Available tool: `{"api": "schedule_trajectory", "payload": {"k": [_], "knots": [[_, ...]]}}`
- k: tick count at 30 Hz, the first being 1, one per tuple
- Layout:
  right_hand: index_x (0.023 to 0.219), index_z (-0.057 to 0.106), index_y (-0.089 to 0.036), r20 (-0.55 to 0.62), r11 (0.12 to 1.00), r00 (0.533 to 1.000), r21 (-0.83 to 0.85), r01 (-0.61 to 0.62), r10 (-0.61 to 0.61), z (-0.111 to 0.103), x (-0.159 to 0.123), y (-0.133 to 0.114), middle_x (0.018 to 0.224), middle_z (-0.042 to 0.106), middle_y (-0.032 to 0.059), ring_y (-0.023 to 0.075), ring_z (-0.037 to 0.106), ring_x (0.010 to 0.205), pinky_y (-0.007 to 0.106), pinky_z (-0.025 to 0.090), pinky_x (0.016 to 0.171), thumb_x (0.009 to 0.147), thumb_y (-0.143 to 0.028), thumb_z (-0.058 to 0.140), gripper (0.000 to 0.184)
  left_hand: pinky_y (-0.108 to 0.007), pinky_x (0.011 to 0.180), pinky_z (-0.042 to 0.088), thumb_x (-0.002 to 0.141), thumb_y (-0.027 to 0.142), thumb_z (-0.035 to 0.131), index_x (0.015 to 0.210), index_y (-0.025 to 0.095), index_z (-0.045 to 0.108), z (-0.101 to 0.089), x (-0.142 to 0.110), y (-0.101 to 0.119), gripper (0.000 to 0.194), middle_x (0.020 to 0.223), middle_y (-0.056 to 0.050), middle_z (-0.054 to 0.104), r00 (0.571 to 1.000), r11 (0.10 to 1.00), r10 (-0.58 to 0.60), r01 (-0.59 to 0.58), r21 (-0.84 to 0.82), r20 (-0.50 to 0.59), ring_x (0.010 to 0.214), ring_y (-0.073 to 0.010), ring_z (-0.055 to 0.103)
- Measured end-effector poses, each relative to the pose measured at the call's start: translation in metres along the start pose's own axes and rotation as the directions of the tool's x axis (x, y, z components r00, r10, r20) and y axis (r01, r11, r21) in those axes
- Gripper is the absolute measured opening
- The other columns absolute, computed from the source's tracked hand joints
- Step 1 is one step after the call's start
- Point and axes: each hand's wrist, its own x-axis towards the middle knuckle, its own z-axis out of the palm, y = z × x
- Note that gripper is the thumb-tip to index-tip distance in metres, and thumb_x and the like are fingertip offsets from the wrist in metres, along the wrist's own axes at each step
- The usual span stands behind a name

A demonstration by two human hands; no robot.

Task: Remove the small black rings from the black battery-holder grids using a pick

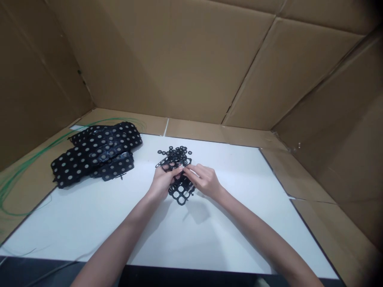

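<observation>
Between my two hands is a black sheet with round holes, like an open lattice (pixel 181 196), raised a little over the white table. My left hand (pixel 164 179) grips its left side, thumb on top and fingers behind. The fingertips of my right hand (pixel 203 178) are pinched together at the sheet's upper right, close to the left thumb; a small piece there is too small to make out. Just beyond the hands lies a heap of small black rings (pixel 178 151). The sheet's middle is partly hidden by my fingers.
A stack of black sheets with pale round dots (pixel 95 153) lies at the table's left. Green strands (pixel 18 179) curve past it. Cardboard walls (pixel 179 59) enclose the back and sides of the white table (pixel 248 207).
</observation>
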Motion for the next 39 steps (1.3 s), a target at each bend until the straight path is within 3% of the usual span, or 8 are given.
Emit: {"api": "schedule_trajectory", "payload": {"k": [8,12,14,16,19,21,32,39], "knots": [[0.081,0.062,-0.017,-0.038,0.989,0.989,0.011,0.146,-0.145,-0.010,0.004,-0.004,0.084,0.068,0.0046,0.0110,0.052,0.056,0.026,0.033,0.045,0.084,-0.009,0.046,0.018,-0.022,0.051,0.040,0.047,0.013,0.075,0.066,0.011,0.062,0.005,-0.002,0.001,0.022,0.054,0.002,0.058,0.997,0.996,0.043,-0.048,-0.076,-0.065,0.048,-0.0081,0.050],[0.081,0.059,-0.018,-0.109,0.959,0.986,0.267,-0.094,0.128,-0.011,0.009,-0.010,0.082,0.066,0.0052,0.0120,0.057,0.065,0.024,0.041,0.052,0.082,-0.014,0.052,0.008,-0.023,0.056,0.043,0.048,0.013,0.075,0.068,0.012,0.058,0.005,0.001,0.003,0.026,0.058,0.001,0.060,0.993,0.989,0.035,-0.051,-0.139,-0.114,0.053,-0.0107,0.056],[0.077,0.057,-0.018,-0.060,0.803,0.896,0.472,-0.364,0.441,-0.008,0.012,-0.015,0.078,0.063,0.0039,0.0112,0.056,0.062,0.023,0.043,0.053,0.080,-0.021,0.055,0.005,-0.023,0.057,0.045,0.047,0.012,0.075,0.069,0.013,0.056,0.007,0.002,0.004,0.028,0.058,0.002,0.059,0.988,0.984,0.036,-0.061,-0.165,-0.151,0.053,-0.0101,0.056],[0.074,0.053,-0.019,0.054,0.530,0.713,0.629,-0.568,0.699,-0.005,0.015,-0.018,0.073,0.059,0.0011,0.0083,0.049,0.052,0.022,0.039,0.047,0.078,-0.028,0.057,0.011,-0.024,0.059,0.046,0.048,0.014,0.074,0.069,0.014,0.055,0.009,0.002,0.003,0.028,0.058,0.003,0.058,0.986,0.982,0.059,-0.086,-0.169,-0.155,0.052,-0.0093,0.056],[0.077,0.043,-0.021,0.207,0.140,0.462,0.779,-0.611,0.862,-0.004,0.020,-0.017,0.065,0.057,-0.0036,0.0047,0.037,0.039,0.018,0.030,0.038,0.078,-0.035,0.055,0.018,-0.026,0.062,0.047,0.055,0.020,0.072,0.073,0.014,0.055,0.010,0.001,0.002,0.025,0.064,0.001,0.060,0.981,0.980,0.129,-0.149,-0.133,-0.148,0.057,-0.0111,0.059],[0.078,0.037,-0.022,0.252,0.018,0.398,0.826,-0.564,0.882,-0.006,0.022,-0.011,0.062,0.059,-0.0052,0.0041,0.033,0.034,0.017,0.025,0.035,0.079,-0.038,0.051,0.021,-0.025,0.060,0.047,0.059,0.022,0.069,0.077,0.015,0.055,0.008,0.000,0.004,0.024,0.067,0.000,0.062,0.974,0.978,0.142,-0.166,-0.127,-0.178,0.063,-0.0133,0.062],[0.090,0.068,-0.019,0.405,0.337,0.498,0.406,-0.849,0.767,-0.009,0.020,0.013,0.080,0.070,0.0035,0.0121,0.053,0.053,0.025,0.042,0.054,0.071,-0.025,0.059,0.022,-0.019,0.054,0.045,0.058,0.022,0.071,0.075,0.014,0.061,0.006,-0.002,0.009,0.021,0.066,-0.001,0.065,0.995,0.968,-0.085,0.069,-0.243,-0.058,0.061,-0.0107,0.061],[0.089,0.068,-0.022,0.280,0.524,0.734,0.548,-0.651,0.619,-0.012,0.021,0.009,0.092,0.068,0.0040,0.0138,0.059,0.070,0.029,0.049,0.068,0.075,-0.032,0.060,0.020,-0.017,0.048,0.041,0.060,0.019,0.067,0.075,0.017,0.059,0.008,-0.003,0.011,0.017,0.068,0.002,0.065,0.987,0.950,-0.156,0.144,-0.276,-0.022,0.059,-0.0107,0.061]]}}
